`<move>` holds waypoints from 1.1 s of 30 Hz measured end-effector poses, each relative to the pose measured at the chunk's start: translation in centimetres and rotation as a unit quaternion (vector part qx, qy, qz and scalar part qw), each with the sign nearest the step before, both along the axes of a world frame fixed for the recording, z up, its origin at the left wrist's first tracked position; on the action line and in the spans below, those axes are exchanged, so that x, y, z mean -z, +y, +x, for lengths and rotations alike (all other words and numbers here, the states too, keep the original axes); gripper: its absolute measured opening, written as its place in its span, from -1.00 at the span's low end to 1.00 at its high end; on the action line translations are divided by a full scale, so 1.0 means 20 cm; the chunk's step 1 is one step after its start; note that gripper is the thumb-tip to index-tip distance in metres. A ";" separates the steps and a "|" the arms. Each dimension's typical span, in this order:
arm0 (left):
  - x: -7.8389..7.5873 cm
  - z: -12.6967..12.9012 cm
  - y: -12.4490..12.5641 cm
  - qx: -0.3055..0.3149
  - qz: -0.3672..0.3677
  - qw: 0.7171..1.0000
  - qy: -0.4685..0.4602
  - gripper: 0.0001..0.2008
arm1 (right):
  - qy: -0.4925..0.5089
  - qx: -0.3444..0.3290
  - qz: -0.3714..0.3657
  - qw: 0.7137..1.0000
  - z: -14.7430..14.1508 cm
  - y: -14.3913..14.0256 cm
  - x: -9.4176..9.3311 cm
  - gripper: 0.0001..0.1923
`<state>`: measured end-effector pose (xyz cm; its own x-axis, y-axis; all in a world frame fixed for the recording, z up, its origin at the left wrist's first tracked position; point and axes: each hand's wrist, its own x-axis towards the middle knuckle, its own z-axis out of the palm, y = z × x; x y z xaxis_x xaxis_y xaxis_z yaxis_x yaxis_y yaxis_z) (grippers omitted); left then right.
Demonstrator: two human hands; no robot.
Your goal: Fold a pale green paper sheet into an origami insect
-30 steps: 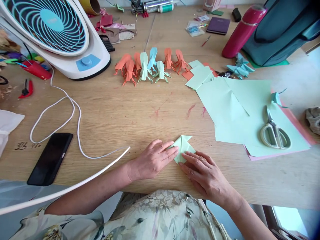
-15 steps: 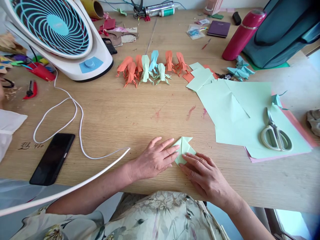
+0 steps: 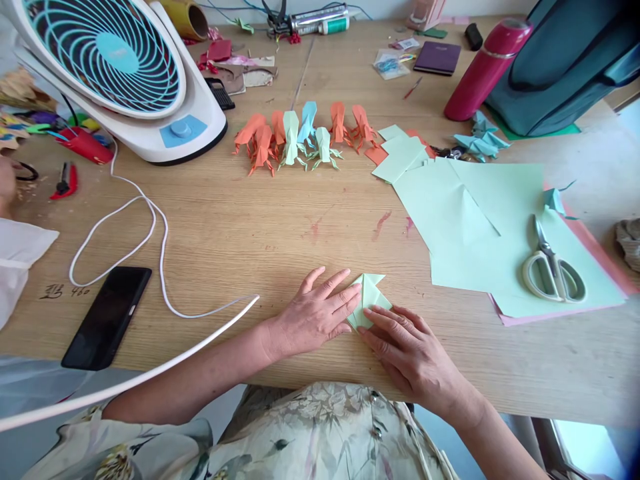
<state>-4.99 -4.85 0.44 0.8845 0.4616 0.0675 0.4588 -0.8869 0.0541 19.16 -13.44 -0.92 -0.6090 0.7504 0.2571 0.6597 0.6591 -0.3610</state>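
A folded piece of pale green paper (image 3: 371,291) lies flat near the table's front edge, with creases and pointed flaps showing. My left hand (image 3: 316,311) rests spread at its left side, fingertips on the paper. From the right, my right hand (image 3: 407,343) presses its fingertips on the lower part, fingers stretched out and loosely together. The lower corner of the paper is partly hidden under the fingers. Farther back stands a row of folded paper figures, among them an orange one (image 3: 262,148), a green one (image 3: 291,139) and a blue one (image 3: 307,123).
Green paper sheets (image 3: 465,227) lie to the right, with scissors (image 3: 553,267) on them. A black phone (image 3: 107,319) and a white cable (image 3: 165,267) are at left, below a fan (image 3: 190,127). A pink flask (image 3: 487,70) stands back right. Another person's hand (image 3: 7,183) shows at far left.
My left hand has shifted slightly right and up along the paper, covering a bit more of its left side. My right hand and the paper stay in place.
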 end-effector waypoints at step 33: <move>0.04 0.14 0.13 -0.209 -0.147 0.963 -0.082 -0.38 | 0.005 0.004 -0.011 1.000 0.00 0.00 0.00 -0.57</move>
<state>-2.19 -2.24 -0.27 0.6058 0.7956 0.0022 0.7364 -0.5617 0.3771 19.15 -13.45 -0.97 -0.5998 0.7612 0.2467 0.6620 0.6452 -0.3813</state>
